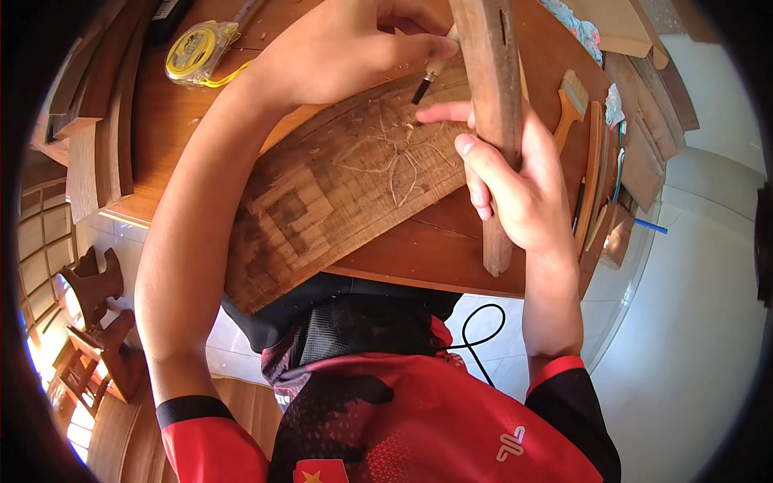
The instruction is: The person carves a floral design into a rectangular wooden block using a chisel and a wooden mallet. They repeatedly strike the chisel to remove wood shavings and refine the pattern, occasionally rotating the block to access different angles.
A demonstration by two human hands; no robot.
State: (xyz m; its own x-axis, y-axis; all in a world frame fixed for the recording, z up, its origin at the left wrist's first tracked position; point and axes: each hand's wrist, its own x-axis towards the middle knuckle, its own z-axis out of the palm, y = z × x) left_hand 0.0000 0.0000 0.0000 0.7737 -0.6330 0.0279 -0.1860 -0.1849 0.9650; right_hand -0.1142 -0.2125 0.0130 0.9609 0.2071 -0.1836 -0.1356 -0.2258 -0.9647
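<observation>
A dark brown wooden board point(362, 221) lies slantwise on the table, with flower-like lines carved into it and a pale block pattern at its left end. My left hand point(366, 44) is above the board's far edge, fingers closed around a carving chisel point(423, 87). Its dark metal tip points down toward the flower lines, slightly above or touching the wood; I cannot tell which. My right hand point(523, 189) grips a thick wooden club point(493, 80) that runs upright across the picture. Its index finger stretches left toward the chisel tip. Part of the chisel's handle is hidden behind my fingers and the club.
A yellow tape measure point(193, 55) lies at the table's far left. On the right are a flat brush point(572, 101) and several wooden strips point(590, 173). Stacked wood pieces point(101, 157) stand at the left edge. A black cable point(483, 310) loops below the table.
</observation>
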